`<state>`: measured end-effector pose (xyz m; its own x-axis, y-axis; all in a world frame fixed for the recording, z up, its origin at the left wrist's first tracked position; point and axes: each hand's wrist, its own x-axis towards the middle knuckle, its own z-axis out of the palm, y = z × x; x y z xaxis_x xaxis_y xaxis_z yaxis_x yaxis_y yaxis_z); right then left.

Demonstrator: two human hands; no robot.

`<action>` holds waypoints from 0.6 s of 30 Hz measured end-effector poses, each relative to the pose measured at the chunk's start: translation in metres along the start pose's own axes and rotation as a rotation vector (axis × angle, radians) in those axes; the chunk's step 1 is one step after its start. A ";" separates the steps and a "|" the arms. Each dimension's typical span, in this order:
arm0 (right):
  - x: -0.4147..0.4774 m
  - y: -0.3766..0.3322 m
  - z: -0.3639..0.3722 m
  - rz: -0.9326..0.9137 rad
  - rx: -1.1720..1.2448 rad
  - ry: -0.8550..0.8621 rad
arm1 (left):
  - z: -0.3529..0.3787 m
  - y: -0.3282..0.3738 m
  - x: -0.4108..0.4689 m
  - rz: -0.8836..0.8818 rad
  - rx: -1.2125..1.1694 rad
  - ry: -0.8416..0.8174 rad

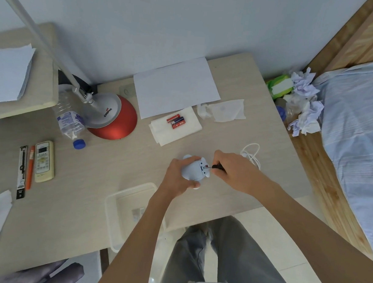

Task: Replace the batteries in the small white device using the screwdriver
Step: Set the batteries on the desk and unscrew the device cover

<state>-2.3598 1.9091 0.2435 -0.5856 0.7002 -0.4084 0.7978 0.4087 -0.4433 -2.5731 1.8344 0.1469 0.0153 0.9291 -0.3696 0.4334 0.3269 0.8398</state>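
The small white device (193, 169) lies on the surface (104, 171), near its front edge. The left hand (177, 177) grips the device, fingers curled round its body. The right hand (232, 170) holds the screwdriver (218, 166), fingers closed on the handle. The tip appears to meet the underside compartment. Batteries (176, 121) rest on a tissue (191, 125) farther back.

We list a red lamp base (116, 126), a plastic bottle (69, 120) lying beside it, and a remote control (44, 161). We add one paper sheet (176, 87).
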 end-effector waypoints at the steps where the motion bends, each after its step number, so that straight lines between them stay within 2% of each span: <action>1: 0.000 0.000 0.001 0.003 -0.004 0.006 | 0.001 -0.002 0.001 0.005 0.006 0.001; 9: -0.003 0.005 -0.004 0.093 -0.061 0.116 | 0.002 -0.008 0.005 -0.070 -0.007 -0.012; 18: 0.039 0.016 0.004 0.312 -0.063 0.403 | 0.007 -0.017 0.008 -0.072 0.050 0.021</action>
<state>-2.3703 1.9404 0.2171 -0.2266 0.9594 -0.1678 0.9400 0.1703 -0.2958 -2.5745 1.8350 0.1265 -0.0359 0.9071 -0.4194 0.4768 0.3844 0.7905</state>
